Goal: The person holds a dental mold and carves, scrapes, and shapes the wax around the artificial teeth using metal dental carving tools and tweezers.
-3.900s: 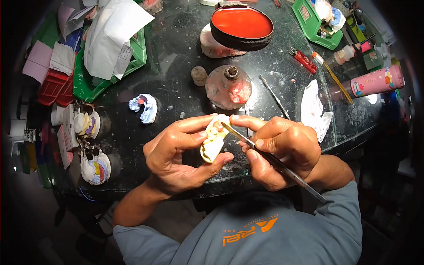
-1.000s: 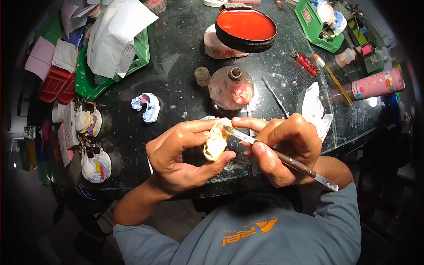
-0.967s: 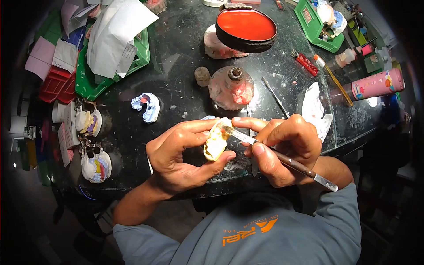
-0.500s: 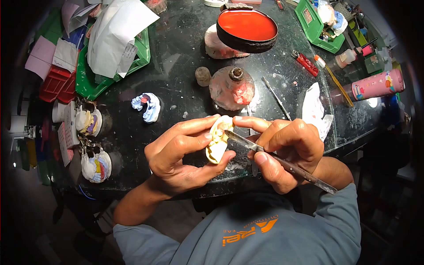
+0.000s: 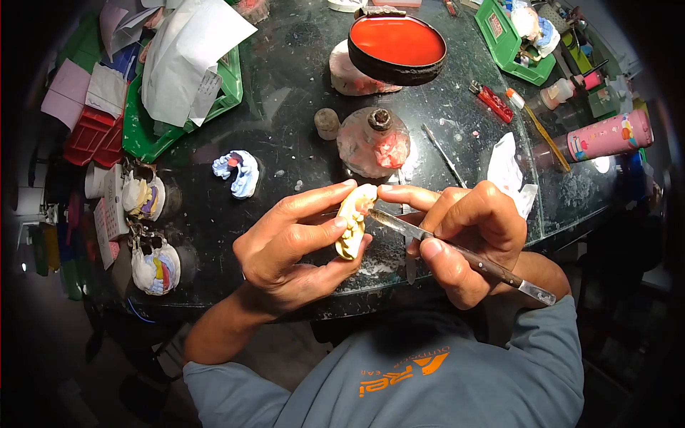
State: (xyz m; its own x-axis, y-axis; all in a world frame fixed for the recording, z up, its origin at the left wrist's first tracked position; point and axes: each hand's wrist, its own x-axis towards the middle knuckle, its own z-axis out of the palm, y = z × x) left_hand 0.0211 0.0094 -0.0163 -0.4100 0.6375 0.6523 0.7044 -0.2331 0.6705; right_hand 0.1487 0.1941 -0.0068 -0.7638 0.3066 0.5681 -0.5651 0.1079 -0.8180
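Observation:
A pale yellow dental cast (image 5: 349, 243) is pinched between the fingers and thumb of my left hand (image 5: 296, 239), tilted onto its side. My right hand (image 5: 474, 242) is closed around the wooden handle of a wax knife (image 5: 467, 257). The knife's blade tip reaches the inner side of the cast, where a pinkish patch shows; whether it touches cannot be made out. My right index finger stretches to the cast's upper end. Just beyond the hands stands a glass spirit burner (image 5: 372, 143) with a pink lump seen at its side.
A round pan of red wax (image 5: 397, 41) stands above a pink-stained block (image 5: 349, 71). A blue-white dental cast (image 5: 237, 172) lies to the left, near articulated models (image 5: 155, 267). Rightward are a thin metal tool (image 5: 444, 155), a red lighter (image 5: 494, 102), tissue (image 5: 504, 167) and a pink bottle (image 5: 610, 135).
My left hand has turned the cast more onto its edge. The knife has rolled in my right hand and its handle end has shifted slightly to the right.

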